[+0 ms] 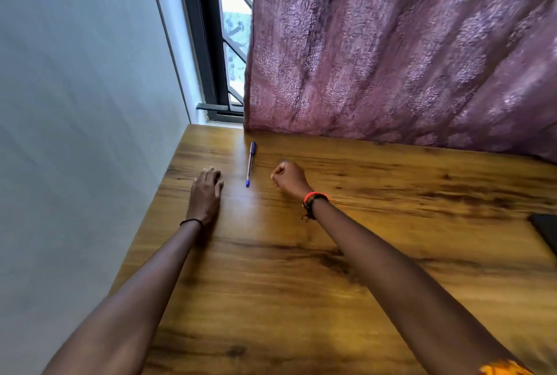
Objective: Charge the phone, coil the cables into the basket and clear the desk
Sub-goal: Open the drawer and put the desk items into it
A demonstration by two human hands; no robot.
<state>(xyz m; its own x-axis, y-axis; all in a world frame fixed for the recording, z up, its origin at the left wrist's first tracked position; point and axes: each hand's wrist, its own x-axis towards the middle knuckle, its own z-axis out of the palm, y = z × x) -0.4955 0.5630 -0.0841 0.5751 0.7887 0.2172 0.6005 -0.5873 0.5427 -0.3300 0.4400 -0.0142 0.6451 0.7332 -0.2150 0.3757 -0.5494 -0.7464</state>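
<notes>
Wooden worktop [301, 299] observed from above, both forearms extended over it. A blue pen [250, 164] lies flat on the far left part of the worktop, cap end towards the curtain [407, 43], between the two hands and touching neither. The left hand [206, 194] rests palm down on the worktop just left of the pen, near the left edge; fingers loosely bent, nothing held; a thin black band [190, 221] at the wrist. The right hand [287, 177] is just right of the pen; fingers curled into a loose fist with nothing visible in it; a red and black bracelet [315, 196] at the wrist. A dark flat object [547, 231] lies at the right edge of view, cut off by the frame; identity cannot be told. The purple curtain hangs along the far edge of the worktop; a barred window [232, 28] shows to its left; a pale wall [75, 103] runs along the left side.
</notes>
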